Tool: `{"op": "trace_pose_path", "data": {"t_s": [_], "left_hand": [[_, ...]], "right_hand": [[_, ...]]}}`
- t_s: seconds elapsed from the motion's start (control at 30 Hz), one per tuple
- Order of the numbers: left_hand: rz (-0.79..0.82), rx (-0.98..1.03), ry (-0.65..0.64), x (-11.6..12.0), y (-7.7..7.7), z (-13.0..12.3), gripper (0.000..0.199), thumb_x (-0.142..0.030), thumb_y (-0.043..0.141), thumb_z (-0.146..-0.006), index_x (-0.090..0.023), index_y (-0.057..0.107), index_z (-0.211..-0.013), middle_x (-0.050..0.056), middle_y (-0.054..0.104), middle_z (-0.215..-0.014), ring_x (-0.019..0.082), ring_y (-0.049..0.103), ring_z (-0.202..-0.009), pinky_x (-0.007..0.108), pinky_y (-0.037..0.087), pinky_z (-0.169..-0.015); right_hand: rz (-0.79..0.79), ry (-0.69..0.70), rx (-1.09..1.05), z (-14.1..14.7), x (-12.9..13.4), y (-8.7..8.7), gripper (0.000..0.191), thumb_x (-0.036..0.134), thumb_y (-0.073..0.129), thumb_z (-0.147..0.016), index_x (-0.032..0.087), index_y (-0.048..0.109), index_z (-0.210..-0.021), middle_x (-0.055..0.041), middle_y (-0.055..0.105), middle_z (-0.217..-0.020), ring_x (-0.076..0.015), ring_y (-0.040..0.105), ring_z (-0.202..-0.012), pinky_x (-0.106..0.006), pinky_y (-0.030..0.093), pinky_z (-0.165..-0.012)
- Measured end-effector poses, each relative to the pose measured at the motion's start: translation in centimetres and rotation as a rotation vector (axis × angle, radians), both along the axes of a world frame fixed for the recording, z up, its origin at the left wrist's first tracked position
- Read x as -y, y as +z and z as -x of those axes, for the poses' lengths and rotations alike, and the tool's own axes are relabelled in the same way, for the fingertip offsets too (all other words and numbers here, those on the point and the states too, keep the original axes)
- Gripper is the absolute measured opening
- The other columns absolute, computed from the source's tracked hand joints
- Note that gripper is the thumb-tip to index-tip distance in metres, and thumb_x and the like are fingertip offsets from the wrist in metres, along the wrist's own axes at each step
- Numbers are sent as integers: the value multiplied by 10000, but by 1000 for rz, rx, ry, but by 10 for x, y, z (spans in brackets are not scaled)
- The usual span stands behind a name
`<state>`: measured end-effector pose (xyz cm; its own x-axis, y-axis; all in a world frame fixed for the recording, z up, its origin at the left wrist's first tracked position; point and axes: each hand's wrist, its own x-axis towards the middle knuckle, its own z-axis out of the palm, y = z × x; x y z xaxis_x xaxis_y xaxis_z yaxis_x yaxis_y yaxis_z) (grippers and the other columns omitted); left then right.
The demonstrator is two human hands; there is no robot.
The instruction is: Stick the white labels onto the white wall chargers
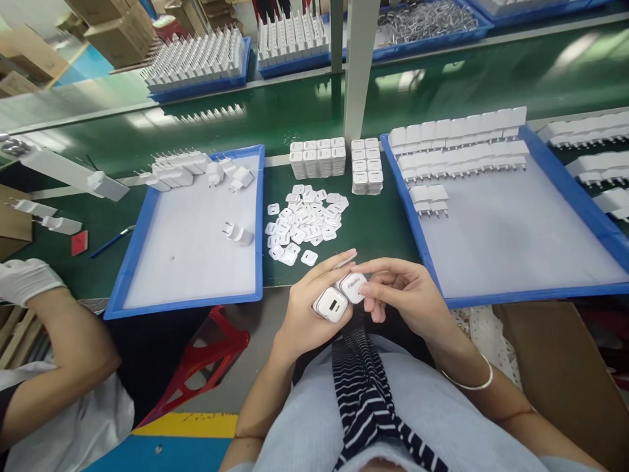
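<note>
My left hand [314,308] is closed around a white USB charger [331,305], whose end with the dark port faces up toward me. Right beside it sits a white square cover plate [353,287] with small lettering; whether another charger body is under it, I cannot tell. The thumb and index finger of my right hand [400,288] pinch that plate at its edge. A thin white piece shows between my left fingertips. Just beyond my hands lies a loose pile of white cover plates [307,219], with neat stacks of plates [318,160] behind it.
On the left, a blue-rimmed tray [262,229] holds several plug chargers [238,233]. Another blue-rimmed tray [417,242] on the right carries rows of chargers [459,160]. A metal post [361,72] rises behind the stacks. A co-worker's gloved hand [29,282] is at far left.
</note>
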<state>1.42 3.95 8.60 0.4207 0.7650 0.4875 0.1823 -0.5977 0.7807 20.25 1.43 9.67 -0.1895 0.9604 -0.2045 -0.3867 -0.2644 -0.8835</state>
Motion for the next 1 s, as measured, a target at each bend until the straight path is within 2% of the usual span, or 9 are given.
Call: {"op": "trace_pose_path", "data": {"t_s": [0.63, 0.83, 1.0], "left_hand": [[28, -7, 8, 0, -8, 1, 569, -27, 693, -776, -206, 643, -1313, 123, 647, -1421, 251, 664, -1270, 400, 577, -1070], [12, -7, 9, 0, -8, 0, 562, -33, 697, -776, -207, 645, -1308, 132, 650, -1416, 256, 671, -1263, 395, 586, -1054], [23, -19, 14, 1, -9, 2, 548, -51, 702, -787, -217, 649, -1306, 131, 650, -1416, 266, 676, -1255, 413, 588, -1049]], "right_hand": [[-15, -23, 134, 2, -1, -5, 212, 302, 831, -826, 203, 800, -1011, 21, 700, -583, -97, 604, -433, -208, 544, -451], [2, -12, 126, 3, 0, -3, 231, 273, 845, -807, 207, 795, -1022, 22, 706, -585, -88, 603, -437, -188, 532, -451], [26, 0, 119, 4, -1, -4, 254, 313, 841, -809, 189, 777, -1021, 21, 704, -576, -94, 601, -426, -195, 523, -436]]}}
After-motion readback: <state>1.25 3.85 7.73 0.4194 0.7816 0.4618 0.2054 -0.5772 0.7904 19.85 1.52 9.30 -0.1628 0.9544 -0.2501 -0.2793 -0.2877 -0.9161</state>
